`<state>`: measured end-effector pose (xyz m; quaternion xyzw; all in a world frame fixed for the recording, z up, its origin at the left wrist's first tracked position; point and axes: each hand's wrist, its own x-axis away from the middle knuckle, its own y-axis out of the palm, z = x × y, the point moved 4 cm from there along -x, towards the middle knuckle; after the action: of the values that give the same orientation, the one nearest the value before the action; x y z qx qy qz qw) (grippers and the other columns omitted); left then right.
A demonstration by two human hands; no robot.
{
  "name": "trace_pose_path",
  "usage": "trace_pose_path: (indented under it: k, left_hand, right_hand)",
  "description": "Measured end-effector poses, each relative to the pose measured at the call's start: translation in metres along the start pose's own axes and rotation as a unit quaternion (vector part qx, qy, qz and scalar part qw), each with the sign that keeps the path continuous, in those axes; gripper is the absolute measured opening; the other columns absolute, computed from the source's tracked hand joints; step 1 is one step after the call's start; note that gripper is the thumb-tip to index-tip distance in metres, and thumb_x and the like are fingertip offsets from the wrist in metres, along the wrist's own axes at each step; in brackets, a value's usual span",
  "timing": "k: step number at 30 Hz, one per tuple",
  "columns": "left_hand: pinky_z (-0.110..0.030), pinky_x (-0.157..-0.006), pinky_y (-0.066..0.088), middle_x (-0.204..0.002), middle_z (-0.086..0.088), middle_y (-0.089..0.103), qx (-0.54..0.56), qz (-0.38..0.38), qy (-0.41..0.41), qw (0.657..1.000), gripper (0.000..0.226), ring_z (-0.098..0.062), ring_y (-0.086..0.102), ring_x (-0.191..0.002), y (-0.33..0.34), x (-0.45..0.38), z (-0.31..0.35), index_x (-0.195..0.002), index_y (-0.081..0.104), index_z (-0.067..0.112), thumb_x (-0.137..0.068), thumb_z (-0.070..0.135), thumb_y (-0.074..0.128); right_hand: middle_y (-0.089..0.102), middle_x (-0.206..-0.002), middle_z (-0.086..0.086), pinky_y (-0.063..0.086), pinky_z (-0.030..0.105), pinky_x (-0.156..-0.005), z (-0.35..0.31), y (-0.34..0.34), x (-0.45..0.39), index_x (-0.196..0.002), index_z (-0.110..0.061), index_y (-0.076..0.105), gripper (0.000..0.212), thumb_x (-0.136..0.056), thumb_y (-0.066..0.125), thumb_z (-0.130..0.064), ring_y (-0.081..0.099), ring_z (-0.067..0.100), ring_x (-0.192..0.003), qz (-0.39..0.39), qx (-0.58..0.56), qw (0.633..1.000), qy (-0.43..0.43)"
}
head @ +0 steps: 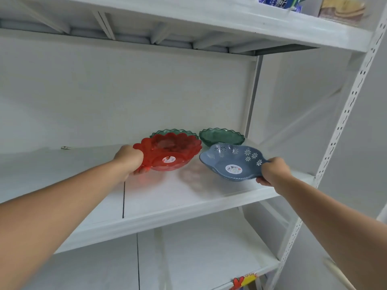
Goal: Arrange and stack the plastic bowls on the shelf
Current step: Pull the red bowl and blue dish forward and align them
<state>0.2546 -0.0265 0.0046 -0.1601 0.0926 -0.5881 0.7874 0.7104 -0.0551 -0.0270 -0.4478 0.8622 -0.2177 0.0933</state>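
My left hand (130,160) grips the near-left rim of a see-through red bowl (173,152) with a scalloped edge and a round sticker inside. The rim of a blue bowl (230,162) with white flower cut-outs is pinched at its right side by my right hand (272,171); that bowl tilts toward me, just above the white shelf (167,197). Behind them two green see-through bowls stand on the shelf: one (165,132) mostly hidden behind the red bowl, the other (222,136) at the back right.
A white slotted upright (343,122) frames the shelf on the right. The shelf above carries a blue-and-white pack (278,2) and a wrapped stack (341,9). A lower shelf board (209,252) has a red and yellow tag (245,281) at its front edge.
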Motion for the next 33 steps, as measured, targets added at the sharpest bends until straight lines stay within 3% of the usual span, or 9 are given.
trace_pose_path:
  k: [4, 7, 10, 13, 15, 19, 24, 30, 33]
  left_hand:
    - [-0.025, -0.036, 0.049, -0.083, -0.027, 0.073, -0.017, 0.009, -0.002, 1.000, 0.028, -0.026, 0.067, -0.044, 0.028, 0.011, -0.004, -0.113, 0.062, -0.008, -0.099, -0.003, 0.039]
    - [-0.029, -0.044, 0.053, -0.072, -0.027, 0.074, -0.021, 0.029, -0.005, 0.999, 0.026, -0.031, 0.070, -0.054, 0.048, 0.019, -0.006, -0.103, 0.064, -0.011, -0.095, -0.006, 0.040]
    - [-0.029, -0.046, 0.050, -0.053, -0.018, 0.069, -0.030, 0.063, -0.016, 0.997, 0.024, -0.029, 0.066, -0.051, 0.065, 0.034, -0.007, -0.092, 0.063, -0.007, -0.092, -0.007, 0.039]
    - [-0.033, -0.056, 0.049, -0.060, -0.024, 0.072, -0.049, 0.089, -0.020, 0.995, 0.025, -0.031, 0.065, -0.059, 0.078, 0.047, -0.006, -0.091, 0.065, -0.006, -0.089, -0.005, 0.040]
    - [-0.031, -0.051, 0.049, -0.071, -0.029, 0.075, -0.051, 0.112, -0.032, 0.992, 0.026, -0.031, 0.065, -0.055, 0.082, 0.052, -0.007, -0.099, 0.065, -0.006, -0.091, -0.004, 0.040]
    - [-0.024, -0.040, 0.047, -0.056, -0.019, 0.072, -0.048, 0.129, -0.063, 0.989, 0.025, -0.023, 0.061, -0.038, 0.088, 0.062, -0.011, -0.102, 0.063, -0.005, -0.094, -0.005, 0.039]
    - [-0.044, -0.073, 0.058, -0.088, -0.035, 0.077, -0.041, 0.122, -0.069, 0.989, 0.031, -0.033, 0.069, -0.069, 0.094, 0.060, -0.019, -0.110, 0.066, -0.006, -0.094, 0.001, 0.040]
    - [-0.030, -0.048, 0.057, -0.108, -0.030, 0.074, -0.019, 0.094, -0.084, 0.992, 0.029, -0.035, 0.075, -0.067, 0.097, 0.060, -0.027, -0.120, 0.063, 0.000, -0.101, 0.004, 0.042]
    - [-0.038, -0.066, 0.062, -0.121, -0.025, 0.073, -0.100, 0.107, -0.081, 0.986, 0.042, -0.038, 0.076, -0.081, 0.091, 0.060, -0.026, -0.132, 0.062, 0.006, -0.103, 0.032, 0.044]
  right_hand:
    - [0.068, -0.107, 0.023, 0.065, 0.042, -0.052, 0.009, -0.017, -0.025, -0.114, 0.001, 0.064, 0.028, -0.096, 0.044, -0.007, 0.071, 0.035, -0.045, -0.005, -0.014, 1.000, 0.004]
    - [0.068, -0.108, 0.024, 0.062, 0.034, -0.045, 0.018, -0.024, -0.047, -0.114, 0.000, 0.065, 0.027, -0.097, 0.044, -0.006, 0.070, 0.032, -0.044, -0.027, -0.023, 0.999, -0.009]
    - [0.069, -0.102, 0.023, 0.058, 0.030, -0.041, 0.026, -0.031, -0.070, -0.100, -0.002, 0.064, 0.019, -0.097, 0.045, -0.004, 0.068, 0.027, -0.039, -0.058, -0.031, 0.997, -0.028]
    - [0.070, -0.094, 0.023, 0.056, 0.029, -0.040, 0.035, -0.036, -0.096, -0.099, -0.002, 0.063, 0.018, -0.097, 0.045, -0.003, 0.067, 0.026, -0.037, -0.087, -0.029, 0.995, -0.039]
    - [0.070, -0.093, 0.023, 0.061, 0.035, -0.045, 0.042, -0.038, -0.111, -0.103, 0.001, 0.065, 0.020, -0.097, 0.046, -0.002, 0.070, 0.029, -0.042, -0.103, -0.026, 0.994, -0.042]
    - [0.074, -0.096, 0.028, 0.067, 0.049, -0.062, 0.046, -0.033, -0.130, -0.099, 0.000, 0.067, 0.021, -0.094, 0.047, -0.001, 0.072, 0.036, -0.055, -0.130, -0.022, 0.990, -0.047]
    - [0.073, -0.100, 0.027, 0.061, 0.035, -0.048, 0.051, -0.027, -0.137, -0.108, -0.001, 0.068, 0.028, -0.094, 0.045, -0.004, 0.071, 0.031, -0.045, -0.139, -0.021, 0.989, -0.040]
    - [0.073, -0.095, 0.021, 0.059, 0.032, -0.046, 0.055, -0.026, -0.137, -0.108, -0.008, 0.071, 0.028, -0.097, 0.046, -0.013, 0.069, 0.026, -0.042, -0.137, -0.006, 0.990, -0.044]
    - [0.073, -0.101, 0.022, 0.063, 0.048, -0.079, 0.045, -0.033, -0.136, -0.106, -0.008, 0.071, 0.043, -0.095, 0.041, -0.038, 0.070, 0.038, -0.079, -0.100, 0.079, 0.986, -0.110]
